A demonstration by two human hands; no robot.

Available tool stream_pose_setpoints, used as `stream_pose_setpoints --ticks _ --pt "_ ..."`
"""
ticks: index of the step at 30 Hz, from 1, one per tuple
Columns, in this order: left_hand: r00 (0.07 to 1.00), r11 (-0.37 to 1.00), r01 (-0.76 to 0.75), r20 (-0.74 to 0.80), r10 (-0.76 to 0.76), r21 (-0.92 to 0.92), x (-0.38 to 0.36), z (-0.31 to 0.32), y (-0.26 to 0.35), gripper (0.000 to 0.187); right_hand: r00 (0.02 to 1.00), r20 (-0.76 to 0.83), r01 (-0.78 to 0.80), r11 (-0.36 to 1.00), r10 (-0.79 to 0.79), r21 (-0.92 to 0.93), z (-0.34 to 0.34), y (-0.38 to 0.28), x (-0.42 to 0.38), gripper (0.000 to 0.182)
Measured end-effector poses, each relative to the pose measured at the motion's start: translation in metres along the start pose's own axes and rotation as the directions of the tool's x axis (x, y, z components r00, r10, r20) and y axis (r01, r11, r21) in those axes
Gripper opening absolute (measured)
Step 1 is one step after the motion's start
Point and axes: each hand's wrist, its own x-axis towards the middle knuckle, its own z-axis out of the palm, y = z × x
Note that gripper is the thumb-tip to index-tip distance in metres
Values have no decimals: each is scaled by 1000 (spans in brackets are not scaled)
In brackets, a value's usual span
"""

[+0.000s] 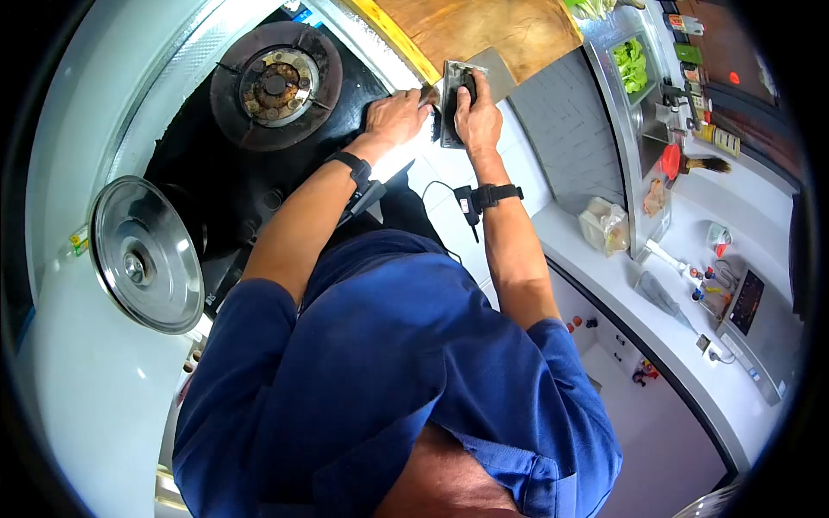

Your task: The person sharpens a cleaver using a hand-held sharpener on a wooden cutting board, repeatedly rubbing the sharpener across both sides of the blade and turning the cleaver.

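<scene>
My left hand (397, 118) is closed around a short brown handle (429, 95) beside the corner of the wooden chopping board (492, 30). A broad grey metal blade (498, 66), like a cleaver's, shows past my right fingers and overlaps the board's edge. My right hand (479, 119) grips a dark rectangular block (451, 121) with worn grey edges, resembling a sharpening stone. Thumb and fingers lie over its face. The block covers the stretch between handle and blade, so I cannot see how they join.
A gas burner (275, 85) sits on the black stove at left, with a steel pot lid (145, 255) below it. On the right are a tray of green lettuce (633, 66), a plastic tub (602, 226), bottles, a brush (706, 164) and a scale-like device (748, 302).
</scene>
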Motion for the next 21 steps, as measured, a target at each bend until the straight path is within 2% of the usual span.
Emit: stream_pose_setpoints --ticks 4,6,7,10,13,16,19,21 --pt "998 1000 -2 59 1 16 6 2 -2 37 1000 15 -24 998 25 -52 -3 -10 -13 45" --pt "999 999 -34 27 33 10 8 7 -2 35 998 -58 -9 999 7 -39 -2 -9 -31 41" --pt "995 999 -32 98 31 9 11 6 -3 35 994 -103 21 999 -25 -43 0 -7 -37 41" --pt "993 998 -46 108 50 -37 13 4 -5 34 996 -77 33 994 -42 -109 2 -5 -17 39" --pt "993 1000 -26 118 27 -11 14 -3 -3 33 985 -149 63 990 -82 -127 9 -12 31 34" --pt "988 1000 -20 156 21 -11 11 -9 -2 32 976 -202 62 993 -81 -103 12 -16 12 39" --pt "995 999 -36 88 38 -24 13 5 -5 33 994 -110 8 997 -16 -72 4 -11 -40 46" --pt "995 999 -29 97 32 -38 14 6 -4 32 997 -76 11 992 -21 -124 5 -5 -35 48"
